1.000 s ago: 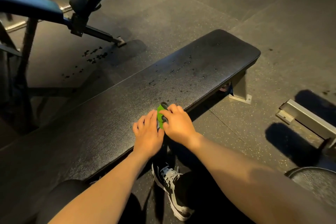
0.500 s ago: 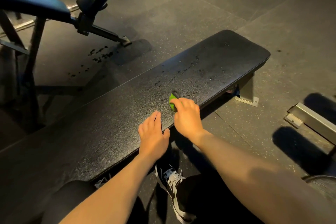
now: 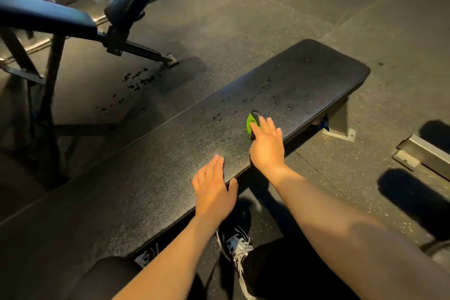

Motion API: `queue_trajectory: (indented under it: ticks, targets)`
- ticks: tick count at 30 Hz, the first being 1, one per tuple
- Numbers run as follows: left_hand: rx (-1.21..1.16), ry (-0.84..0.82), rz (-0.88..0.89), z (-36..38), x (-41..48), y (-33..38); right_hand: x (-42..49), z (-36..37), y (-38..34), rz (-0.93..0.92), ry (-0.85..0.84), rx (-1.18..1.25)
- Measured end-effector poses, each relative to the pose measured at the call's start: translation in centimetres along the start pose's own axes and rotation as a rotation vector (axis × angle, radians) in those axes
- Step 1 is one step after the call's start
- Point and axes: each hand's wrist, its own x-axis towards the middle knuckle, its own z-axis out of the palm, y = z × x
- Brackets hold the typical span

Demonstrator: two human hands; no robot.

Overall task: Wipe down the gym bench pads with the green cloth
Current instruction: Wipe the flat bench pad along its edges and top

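A long black flat bench pad (image 3: 151, 170) runs from the lower left to the upper right. Small dark droplets dot its far half. My right hand (image 3: 266, 145) presses a small green cloth (image 3: 250, 123) onto the pad near its front edge, with the fingers laid fairly straight over it. Most of the cloth is hidden under the hand. My left hand (image 3: 213, 189) lies flat on the pad closer to me, fingers straight, holding nothing.
A second bench with a black pad (image 3: 43, 17) and a roller pad (image 3: 130, 1) stands at the upper left on a metal frame. Wet spots (image 3: 136, 80) mark the rubber floor. A metal foot (image 3: 423, 153) lies at the right. My shoe (image 3: 239, 253) is below the bench.
My right hand has slid the green cloth along the pad toward the far end, away from my left hand. The left hand has stayed flat on the pad.
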Motion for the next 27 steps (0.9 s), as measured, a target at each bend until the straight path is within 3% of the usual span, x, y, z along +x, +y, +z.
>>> queue_trajectory:
  ticks: [3,6,9,12,14,16,20,23,27]
  targets:
    - [0.04,0.055,0.019,-0.2,1.3,-0.1,-0.7,0.6,-1.7,-0.106,0.011,-0.008]
    - [0.108,0.136,-0.022,-0.9,3.6,-1.0,-1.6,1.4,-3.0,-0.301,-0.116,0.091]
    - [0.182,0.088,-0.093,-1.4,5.7,-1.8,-1.4,2.2,-2.6,-0.375,-0.221,0.14]
    - [0.242,0.014,-0.094,-1.3,6.4,-2.2,0.5,1.8,-1.5,-0.415,-0.151,0.033]
    - [0.237,0.001,-0.088,-1.2,6.3,-2.4,2.4,0.9,-0.3,-0.35,-0.055,-0.021]
    - [0.207,-0.009,-0.092,-1.2,6.4,-2.4,4.3,0.2,1.1,-0.173,0.001,0.003]
    - [0.183,-0.007,-0.099,-1.3,6.5,-2.3,5.0,0.2,0.5,0.05,-0.003,0.059]
    - [0.194,0.012,-0.081,-1.2,6.6,-2.3,3.8,0.6,-1.9,-0.064,0.029,0.08]
    - [0.212,-0.012,-0.096,-1.2,6.7,-2.3,3.6,2.3,-3.7,-0.343,-0.185,0.15]
